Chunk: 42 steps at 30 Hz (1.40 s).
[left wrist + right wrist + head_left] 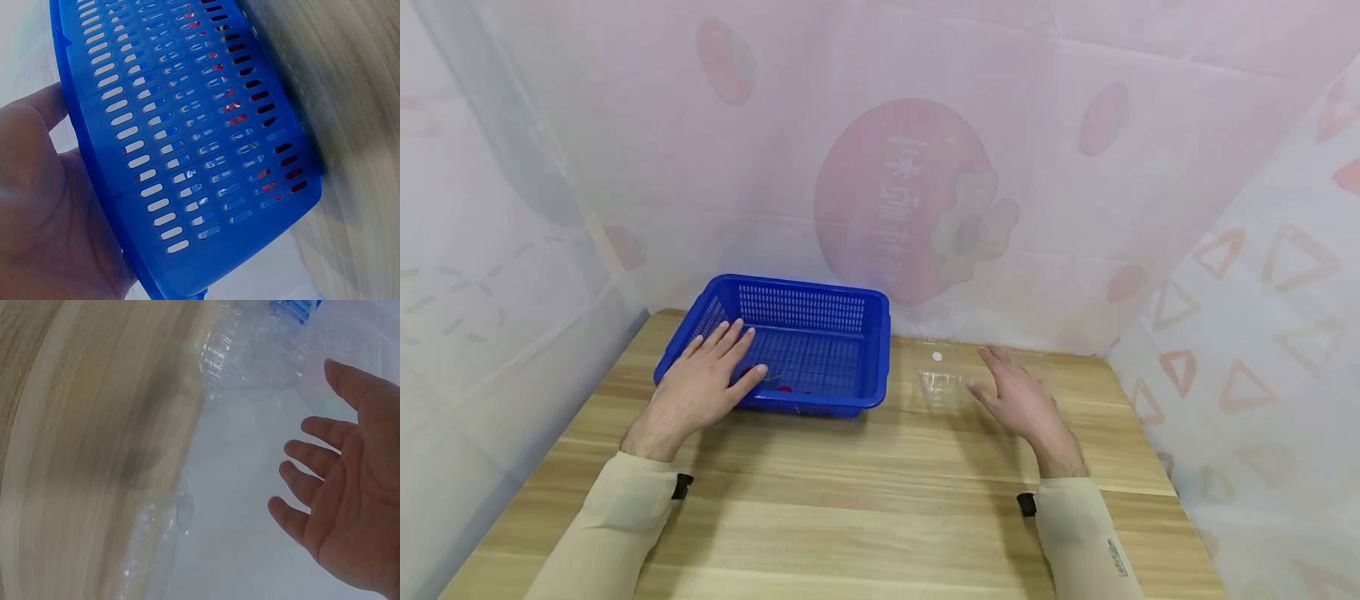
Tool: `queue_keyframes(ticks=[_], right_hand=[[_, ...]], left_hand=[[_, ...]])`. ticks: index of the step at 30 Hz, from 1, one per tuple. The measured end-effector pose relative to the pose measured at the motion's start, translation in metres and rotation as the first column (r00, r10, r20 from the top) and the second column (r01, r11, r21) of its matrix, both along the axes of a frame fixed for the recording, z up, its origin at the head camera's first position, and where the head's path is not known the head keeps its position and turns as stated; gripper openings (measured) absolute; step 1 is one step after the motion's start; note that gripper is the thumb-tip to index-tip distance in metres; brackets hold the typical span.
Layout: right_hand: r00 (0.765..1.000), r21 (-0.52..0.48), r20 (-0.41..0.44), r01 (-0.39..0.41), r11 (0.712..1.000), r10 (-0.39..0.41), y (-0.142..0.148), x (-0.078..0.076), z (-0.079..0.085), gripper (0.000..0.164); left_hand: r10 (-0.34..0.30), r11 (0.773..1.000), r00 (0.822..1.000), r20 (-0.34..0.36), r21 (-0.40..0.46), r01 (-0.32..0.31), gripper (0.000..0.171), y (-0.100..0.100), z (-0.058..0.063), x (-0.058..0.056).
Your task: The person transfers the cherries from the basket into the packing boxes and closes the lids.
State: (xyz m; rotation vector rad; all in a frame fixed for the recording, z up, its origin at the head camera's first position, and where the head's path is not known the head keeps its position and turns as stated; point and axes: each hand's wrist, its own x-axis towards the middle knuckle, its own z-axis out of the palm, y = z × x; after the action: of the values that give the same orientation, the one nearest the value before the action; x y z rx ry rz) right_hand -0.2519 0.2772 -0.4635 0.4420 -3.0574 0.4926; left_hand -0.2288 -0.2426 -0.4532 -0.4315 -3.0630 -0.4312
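Note:
A blue slotted plastic basket [872, 358] stands at the back left of the wooden table. My left hand [703, 379] is over its near left rim with the fingers straight and spread; the left wrist view has the palm [47, 212] beside the rim, gripping nothing. Small red things [784, 389] lie low in the basket, mostly hidden by its front wall. To the right is a clear plastic container [940, 379]. Near it my right hand [1022, 400] hovers, fingers spread and nothing held. In the right wrist view a second clear plastic piece [150, 544] shows by the table edge.
The wooden table [850, 517] runs back to a pink printed sheet [760, 183]. More printed sheets hang at the left [490, 333] and the right [1247, 350], close to the table's sides.

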Motion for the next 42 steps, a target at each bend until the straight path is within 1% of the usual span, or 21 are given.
queue_keyframes(ticks=[4, 9, 14, 17, 20, 23, 29, 31, 36, 39, 42], right_hand=[[0.996, -0.060, 0.073, -0.044, 0.997, 0.048, -0.004, -0.011, -0.005, 0.080], [0.983, -0.098, 0.158, -0.076, 0.992, 0.091, -0.010, -0.021, -0.011, 0.080], [0.958, -0.139, 0.267, -0.072, 0.988, 0.107, -0.012, -0.024, -0.014, 0.086], [0.944, -0.142, 0.309, -0.079, 0.987, 0.120, -0.013, -0.023, -0.016, 0.094], [0.936, -0.138, 0.325, -0.093, 0.986, 0.134, -0.014, -0.022, -0.018, 0.102], [0.931, -0.129, 0.334, -0.106, 0.986, 0.144, -0.015, -0.021, -0.019, 0.106], [0.926, -0.100, 0.350, -0.116, 0.988, 0.144, -0.019, -0.017, -0.019, 0.103], [0.924, -0.092, 0.355, -0.115, 0.989, 0.141, -0.020, -0.016, -0.018, 0.101], [0.921, -0.092, 0.368, -0.102, 0.991, 0.129, -0.023, -0.015, -0.018, 0.099], [0.921, -0.093, 0.371, -0.091, 0.992, 0.119, -0.024, -0.016, -0.020, 0.101], [0.921, -0.084, 0.372, -0.090, 0.992, 0.115, -0.025, -0.016, -0.020, 0.101]], left_hand=[[-0.003, 1.000, 1.000, 0.005, 0.007, 0.003, 0.086, 0.000, 0.000, 0.001], [-0.011, 1.000, 1.000, 0.000, 0.015, 0.011, 0.085, 0.001, 0.000, 0.000], [-0.027, 0.999, 1.000, 0.000, 0.023, 0.027, 0.085, 0.001, 0.001, -0.001], [-0.029, 0.999, 1.000, 0.003, 0.023, 0.029, 0.084, 0.000, 0.002, -0.003], [-0.034, 0.999, 0.999, 0.005, 0.025, 0.034, 0.083, 0.000, 0.004, -0.005], [-0.039, 0.999, 0.999, 0.013, 0.029, 0.039, 0.082, 0.000, 0.005, -0.008], [-0.030, 0.999, 0.998, 0.063, 0.035, 0.028, 0.074, 0.001, 0.008, -0.017], [-0.035, 0.999, 0.997, 0.070, 0.033, 0.033, 0.069, 0.001, 0.009, -0.022], [-0.082, 0.997, 0.994, 0.069, 0.023, 0.080, 0.052, 0.000, 0.010, -0.037], [-0.100, 0.995, 0.990, 0.095, 0.025, 0.098, 0.043, -0.002, 0.009, -0.046], [-0.101, 0.995, 0.984, 0.147, 0.027, 0.098, 0.037, -0.003, 0.008, -0.053]])
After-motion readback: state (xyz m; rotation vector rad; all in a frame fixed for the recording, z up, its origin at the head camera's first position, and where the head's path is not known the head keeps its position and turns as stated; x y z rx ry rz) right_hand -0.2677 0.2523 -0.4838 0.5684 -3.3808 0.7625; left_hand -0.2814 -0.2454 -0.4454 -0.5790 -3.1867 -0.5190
